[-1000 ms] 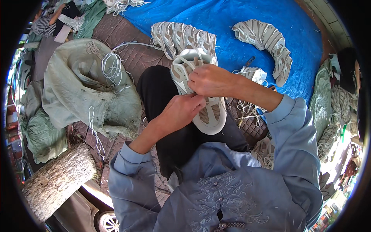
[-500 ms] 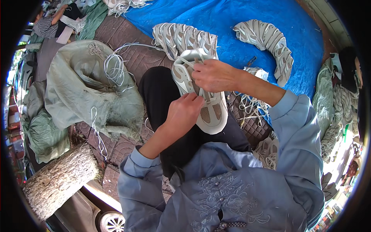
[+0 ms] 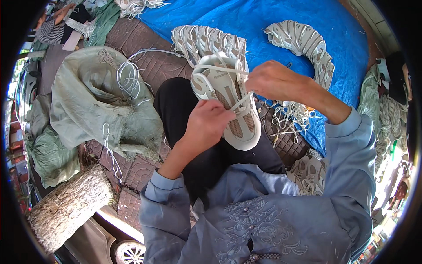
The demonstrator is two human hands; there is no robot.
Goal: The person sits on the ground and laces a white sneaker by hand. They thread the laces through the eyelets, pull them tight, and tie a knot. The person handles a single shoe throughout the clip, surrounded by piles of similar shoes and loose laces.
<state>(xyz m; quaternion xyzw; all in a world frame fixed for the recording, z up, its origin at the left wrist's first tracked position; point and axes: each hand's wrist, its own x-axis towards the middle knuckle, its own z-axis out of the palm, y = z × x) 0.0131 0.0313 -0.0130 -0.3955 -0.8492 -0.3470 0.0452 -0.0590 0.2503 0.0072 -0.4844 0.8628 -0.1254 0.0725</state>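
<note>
A white and beige sneaker upper [image 3: 247, 127] lies over my dark-trousered knees, toe toward me, its tongue [image 3: 222, 79] showing. My right hand [image 3: 270, 81] is closed at its right edge, pinching a white shoelace [image 3: 226, 68]. One stretch of that lace crosses the opening to the left side; another runs slanting down toward my left hand [image 3: 210, 121]. That hand is closed over the left side of the upper near the lower lacing, with its fingertips at the lace. What exactly lies under its fingers is partly hidden.
Beyond the upper stands a row of nested uppers [image 3: 200, 39]; another curved row [image 3: 307, 46] rests on a blue tarp [image 3: 246, 20]. Loose laces [image 3: 292, 116] lie to the right. At left are a greenish sack [image 3: 83, 97] with laces on it and a stone block [image 3: 70, 204]. Another person [image 3: 52, 31] sits far left.
My right hand has moved right, drawing the lace out from the middle of the upper to its right edge. My left hand has shifted only slightly, and the tongue is more uncovered.
</note>
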